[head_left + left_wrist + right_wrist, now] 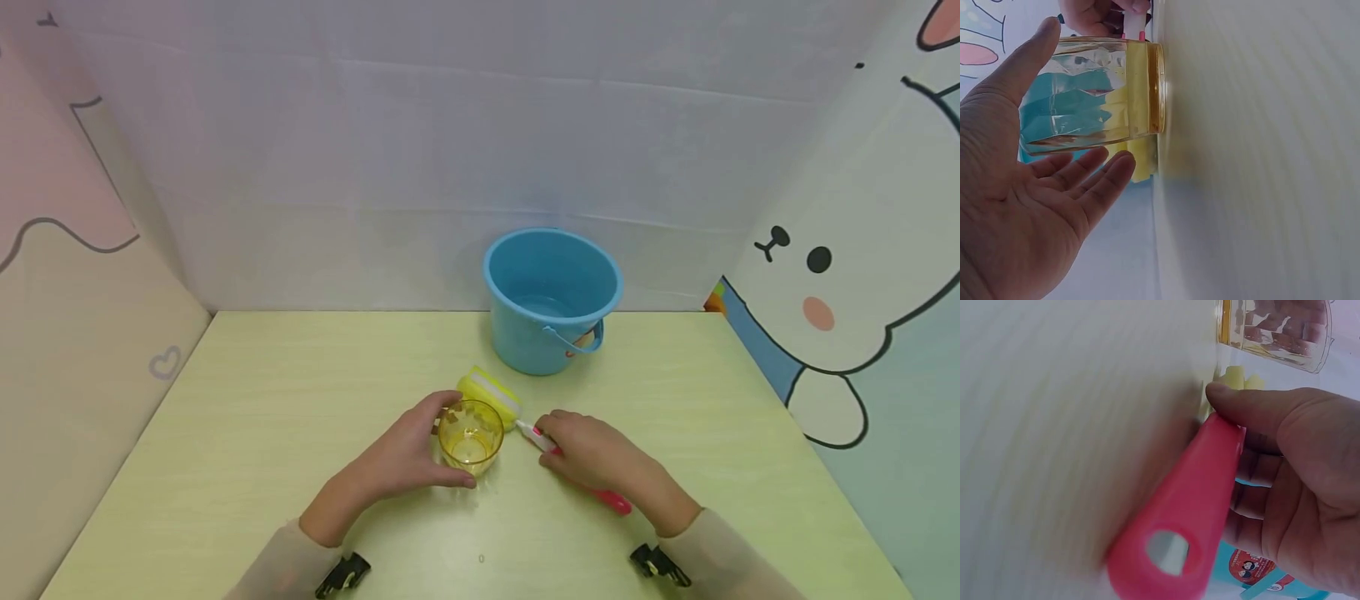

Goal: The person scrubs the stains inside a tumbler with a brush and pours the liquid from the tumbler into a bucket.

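Note:
An amber see-through glass cup (471,437) stands upright on the table. Around it is my left hand (408,450), thumb on the near side and fingers on the far side. In the left wrist view these fingers are fairly straight beside the cup, with a small gap at the fingertips. My right hand (596,450) pinches the handle of a sponge cup brush, its thumb lying on the red grip (1179,500). The yellow sponge head (489,396) of the brush lies just behind the cup, partly hidden by it, and a white neck joins it to the handle.
A blue bucket (551,333) with its handle hanging down stands at the back of the pale wooden table (262,400), beyond the brush. White sheeting (337,167) rises behind the table, and printed panels (862,292) flank it.

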`<action>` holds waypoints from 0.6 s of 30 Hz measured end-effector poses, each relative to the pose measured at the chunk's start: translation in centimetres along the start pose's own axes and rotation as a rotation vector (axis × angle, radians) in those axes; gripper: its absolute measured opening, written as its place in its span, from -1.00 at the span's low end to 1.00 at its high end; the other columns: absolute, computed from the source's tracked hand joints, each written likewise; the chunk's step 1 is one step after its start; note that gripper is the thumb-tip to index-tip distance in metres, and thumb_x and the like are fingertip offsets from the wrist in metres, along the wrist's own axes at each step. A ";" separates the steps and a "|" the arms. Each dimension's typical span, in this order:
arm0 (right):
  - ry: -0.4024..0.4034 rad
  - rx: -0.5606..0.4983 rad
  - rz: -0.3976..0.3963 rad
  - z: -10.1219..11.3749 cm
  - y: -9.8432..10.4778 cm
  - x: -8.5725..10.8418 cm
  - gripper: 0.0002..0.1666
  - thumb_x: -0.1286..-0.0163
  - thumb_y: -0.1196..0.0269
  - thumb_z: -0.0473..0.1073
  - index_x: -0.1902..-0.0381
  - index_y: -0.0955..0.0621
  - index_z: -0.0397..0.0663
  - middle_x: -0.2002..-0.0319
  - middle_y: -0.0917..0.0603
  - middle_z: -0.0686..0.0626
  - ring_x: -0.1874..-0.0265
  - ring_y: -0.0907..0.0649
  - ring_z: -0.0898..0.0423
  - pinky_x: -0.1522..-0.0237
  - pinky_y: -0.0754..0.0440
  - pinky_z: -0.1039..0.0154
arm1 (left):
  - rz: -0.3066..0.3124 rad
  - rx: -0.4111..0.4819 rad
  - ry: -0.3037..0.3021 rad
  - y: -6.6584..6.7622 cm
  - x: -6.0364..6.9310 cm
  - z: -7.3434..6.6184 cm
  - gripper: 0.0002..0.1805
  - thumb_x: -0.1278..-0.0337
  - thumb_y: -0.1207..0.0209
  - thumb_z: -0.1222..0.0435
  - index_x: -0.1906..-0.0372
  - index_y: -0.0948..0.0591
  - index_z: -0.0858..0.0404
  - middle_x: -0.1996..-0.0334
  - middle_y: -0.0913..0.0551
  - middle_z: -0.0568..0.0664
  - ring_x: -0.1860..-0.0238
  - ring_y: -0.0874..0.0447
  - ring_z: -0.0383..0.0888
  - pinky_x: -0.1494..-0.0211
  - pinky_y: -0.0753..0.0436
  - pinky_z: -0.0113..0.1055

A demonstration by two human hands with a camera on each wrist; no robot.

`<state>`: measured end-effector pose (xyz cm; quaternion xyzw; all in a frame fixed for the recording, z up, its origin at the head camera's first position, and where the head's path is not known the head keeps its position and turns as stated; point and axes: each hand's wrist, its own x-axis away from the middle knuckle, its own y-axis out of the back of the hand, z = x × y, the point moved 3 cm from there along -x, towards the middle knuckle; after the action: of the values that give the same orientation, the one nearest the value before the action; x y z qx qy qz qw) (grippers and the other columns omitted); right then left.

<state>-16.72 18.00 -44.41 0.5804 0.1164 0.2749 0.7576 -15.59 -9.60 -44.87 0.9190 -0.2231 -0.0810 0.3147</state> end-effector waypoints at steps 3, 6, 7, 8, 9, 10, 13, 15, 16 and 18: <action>0.002 -0.018 -0.007 0.1 0.0 -0.1 -0.80 -0.46 -0.41 -0.20 0.02 -0.65 -0.07 0.34 -0.54 0.17 0.36 -0.52 0.16 0.23 -0.60 0.15 | 0.000 0.009 0.004 -0.1 -0.1 0.0 0.23 0.27 -0.74 0.00 -0.54 -0.33 0.27 -0.42 -0.50 0.09 -0.29 -0.57 0.05 -0.35 -0.58 0.04; 0.015 -0.012 -0.028 0.2 0.0 0.0 -0.85 -0.48 -0.37 -0.26 0.05 -0.66 -0.11 0.31 -0.60 0.13 0.32 -0.57 0.13 0.18 -0.65 0.10 | -0.001 0.011 -0.002 -0.3 -0.2 0.1 0.18 0.26 -0.75 0.02 -0.51 -0.37 0.30 -0.38 -0.54 0.13 -0.32 -0.56 0.08 -0.39 -0.54 0.07; 0.016 -0.007 -0.036 0.2 0.0 0.0 -0.86 -0.48 -0.37 -0.27 0.05 -0.66 -0.13 0.30 -0.61 0.11 0.31 -0.58 0.12 0.16 -0.67 0.08 | 0.001 0.010 -0.004 -0.3 -0.2 0.1 0.17 0.26 -0.74 0.03 -0.50 -0.38 0.31 -0.37 -0.55 0.14 -0.34 -0.55 0.09 -0.41 -0.53 0.07; 0.019 0.001 -0.047 0.2 0.1 0.0 -0.86 -0.48 -0.36 -0.28 0.06 -0.65 -0.14 0.29 -0.62 0.09 0.30 -0.60 0.11 0.15 -0.68 0.07 | 0.002 0.008 -0.007 -0.3 -0.3 0.1 0.16 0.25 -0.74 0.03 -0.49 -0.39 0.32 -0.36 -0.56 0.15 -0.35 -0.55 0.10 -0.42 -0.52 0.07; 0.024 0.011 -0.062 0.3 0.2 0.1 -0.88 -0.48 -0.36 -0.30 0.07 -0.65 -0.16 0.28 -0.63 0.06 0.29 -0.61 0.10 0.14 -0.69 0.06 | 0.002 0.007 -0.011 -0.3 -0.3 0.1 0.15 0.25 -0.74 0.03 -0.48 -0.39 0.32 -0.35 -0.56 0.15 -0.36 -0.54 0.10 -0.43 -0.51 0.08; 0.028 0.023 -0.079 0.3 0.3 0.1 -0.88 -0.48 -0.36 -0.32 0.09 -0.65 -0.17 0.27 -0.64 0.04 0.29 -0.62 0.08 0.14 -0.70 0.05 | 0.002 0.008 -0.014 -0.3 -0.3 0.1 0.14 0.24 -0.74 0.03 -0.47 -0.40 0.32 -0.35 -0.57 0.15 -0.35 -0.55 0.10 -0.43 -0.51 0.08; 0.026 0.059 -0.132 0.4 0.8 0.2 -0.92 -0.49 -0.34 -0.36 0.12 -0.64 -0.19 0.27 -0.64 -0.02 0.28 -0.64 0.05 0.15 -0.71 0.05 | 0.003 0.010 -0.020 -0.4 -0.3 0.2 0.13 0.23 -0.74 0.02 -0.46 -0.41 0.32 -0.33 -0.58 0.14 -0.33 -0.56 0.09 -0.41 -0.52 0.08; 0.014 0.073 -0.166 0.3 1.1 0.3 -0.92 -0.49 -0.33 -0.38 0.11 -0.64 -0.20 0.25 -0.64 -0.03 0.26 -0.65 0.03 0.13 -0.72 0.05 | 0.001 0.009 -0.025 -0.3 -0.3 0.3 0.13 0.23 -0.73 0.00 -0.46 -0.41 0.31 -0.32 -0.58 0.13 -0.32 -0.57 0.08 -0.40 -0.53 0.07; 0.010 0.075 -0.180 0.3 1.3 0.3 -0.92 -0.49 -0.32 -0.38 0.10 -0.64 -0.20 0.25 -0.64 -0.04 0.25 -0.66 0.02 0.12 -0.73 0.04 | 0.001 0.008 -0.027 -0.3 -0.3 0.3 0.13 0.23 -0.73 0.00 -0.46 -0.41 0.31 -0.31 -0.59 0.12 -0.32 -0.57 0.07 -0.40 -0.53 0.07; -0.008 0.070 -0.201 0.2 1.6 0.4 -0.90 -0.50 -0.31 -0.39 0.07 -0.65 -0.21 0.22 -0.65 -0.06 0.21 -0.68 -0.01 0.08 -0.73 0.04 | 0.000 0.010 -0.030 -0.3 -0.3 0.3 0.13 0.23 -0.73 -0.02 -0.46 -0.41 0.31 -0.31 -0.59 0.12 -0.32 -0.57 0.07 -0.40 -0.54 0.07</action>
<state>-16.76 18.37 -42.82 0.5931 0.1806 0.1910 0.7610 -15.86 -9.38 -45.34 0.9192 -0.2284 -0.0938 0.3068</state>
